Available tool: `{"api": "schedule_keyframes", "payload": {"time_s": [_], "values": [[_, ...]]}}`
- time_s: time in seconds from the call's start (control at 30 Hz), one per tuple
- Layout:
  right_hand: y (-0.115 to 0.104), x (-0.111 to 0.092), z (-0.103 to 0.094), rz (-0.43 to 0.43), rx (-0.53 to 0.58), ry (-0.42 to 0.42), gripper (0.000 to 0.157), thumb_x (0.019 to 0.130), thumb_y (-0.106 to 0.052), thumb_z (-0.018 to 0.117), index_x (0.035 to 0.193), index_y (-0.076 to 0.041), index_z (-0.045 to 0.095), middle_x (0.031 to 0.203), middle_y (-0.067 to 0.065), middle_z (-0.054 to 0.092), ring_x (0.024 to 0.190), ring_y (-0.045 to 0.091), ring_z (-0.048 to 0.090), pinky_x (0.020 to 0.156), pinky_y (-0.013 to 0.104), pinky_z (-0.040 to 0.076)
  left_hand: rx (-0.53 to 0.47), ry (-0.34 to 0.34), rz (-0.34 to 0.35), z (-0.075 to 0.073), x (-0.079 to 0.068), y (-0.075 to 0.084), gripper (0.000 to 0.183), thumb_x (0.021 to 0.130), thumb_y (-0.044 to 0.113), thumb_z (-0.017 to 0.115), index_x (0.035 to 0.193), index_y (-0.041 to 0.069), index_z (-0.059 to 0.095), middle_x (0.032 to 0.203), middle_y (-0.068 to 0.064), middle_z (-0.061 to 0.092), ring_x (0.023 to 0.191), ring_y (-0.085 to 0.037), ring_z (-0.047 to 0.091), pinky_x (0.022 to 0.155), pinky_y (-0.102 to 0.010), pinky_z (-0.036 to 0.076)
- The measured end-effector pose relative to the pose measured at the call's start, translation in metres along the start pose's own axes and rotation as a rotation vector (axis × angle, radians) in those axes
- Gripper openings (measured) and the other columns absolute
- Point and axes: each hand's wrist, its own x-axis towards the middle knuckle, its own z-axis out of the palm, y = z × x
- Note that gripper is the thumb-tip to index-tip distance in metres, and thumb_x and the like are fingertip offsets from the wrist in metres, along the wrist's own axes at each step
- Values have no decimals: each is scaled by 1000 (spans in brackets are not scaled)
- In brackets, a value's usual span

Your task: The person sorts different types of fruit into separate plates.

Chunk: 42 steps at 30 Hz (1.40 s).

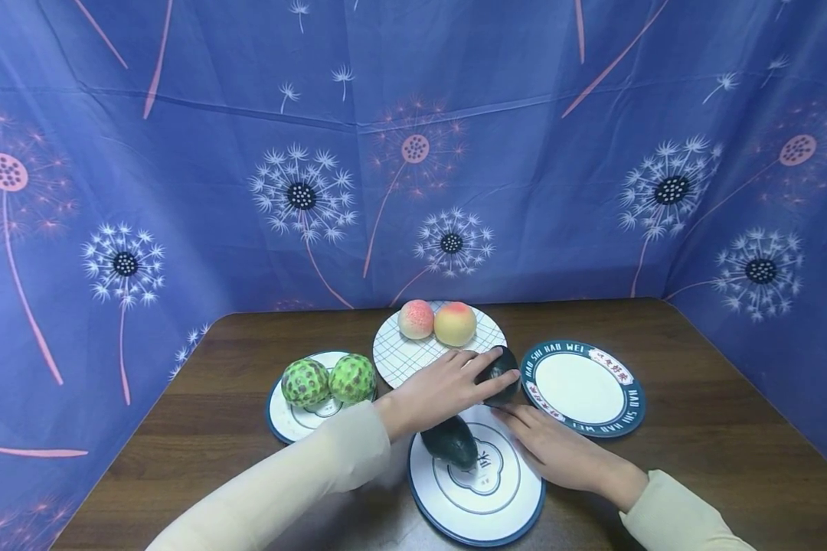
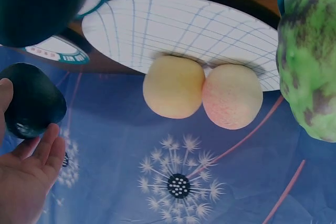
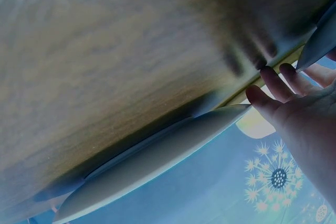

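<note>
My left hand [image 1: 448, 386] reaches across and grips a dark avocado [image 1: 501, 376] between the front and patterned plates. In the left wrist view, fingers and thumb curl round this avocado [image 2: 34, 100]. Another avocado [image 1: 451, 442] lies on the blue-rimmed front plate [image 1: 503, 524], partly under the left wrist. My right hand [image 1: 568, 451] lies low along that plate's right edge, fingers extended. In the right wrist view, the right hand's fingers [image 3: 270, 100] stretch close over the wooden table beside the plate rim [image 3: 321, 40].
Two peaches [image 1: 436, 322] sit on a grid-patterned plate [image 1: 393, 360] at the back. Two green mottled round fruits [image 1: 328, 379] rest on a small plate [image 1: 282, 417] at left. A teal-rimmed plate [image 1: 579, 386] stands at right. A blue dandelion cloth [image 1: 524, 168] hangs behind the table [image 1: 717, 428].
</note>
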Motion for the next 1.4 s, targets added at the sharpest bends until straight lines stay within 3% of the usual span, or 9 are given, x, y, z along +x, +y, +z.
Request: {"api": "schedule_keyframes", "payload": {"time_s": [0.13,0.33,0.63,0.73,0.9,1.1,1.3,1.4], "values": [[0,-1,-1,11,4,-3,51,94,-25,47,141,-12,34,149,6,28,137,24,28,103,40,34,-9,3,24,-2,-7,5,86,83,27,67,146,28,9,151,-9,19,130,-21,36,104,-34,36],[1,-1,-1,34,5,-11,49,93,-25,46,139,-9,38,143,6,38,132,23,36,102,40,37,-2,28,61,-1,-19,11,85,83,23,67,147,26,10,150,-9,21,128,-20,38,104,-33,35],[0,-3,-2,54,55,-13,50,93,-24,48,140,-15,35,143,5,38,133,24,35,102,43,35,-86,-13,124,1,-32,18,87,85,25,63,147,29,1,153,-6,14,132,-18,33,107,-32,31],[1,-3,-2,53,68,-12,49,93,-23,48,141,-16,35,144,4,38,133,24,35,103,43,35,-98,-19,149,2,-35,19,80,90,29,56,147,29,0,153,-5,13,132,-17,33,107,-32,31],[0,-3,-2,56,67,-30,50,94,-25,47,141,-14,35,145,5,37,133,24,34,104,44,33,-70,21,199,9,-40,22,67,95,33,44,147,28,3,152,-6,17,131,-16,35,105,-30,34],[1,-2,-1,49,70,-16,49,95,-31,45,140,-15,36,143,5,39,131,24,37,102,43,36,-96,99,239,15,-45,24,62,96,39,40,147,26,8,151,-6,22,130,-15,37,103,-29,36],[3,-1,0,48,97,-11,53,94,-45,39,139,-19,37,142,3,39,131,25,37,101,46,37,-99,173,288,19,-47,27,62,94,39,45,146,24,16,149,-7,27,130,-13,38,104,-27,34],[3,0,0,50,107,-25,53,94,-43,42,140,-19,37,143,3,38,132,26,36,101,47,36,-108,157,305,21,-48,30,62,94,40,44,146,23,16,149,-6,27,132,-13,35,107,-26,31]]}}
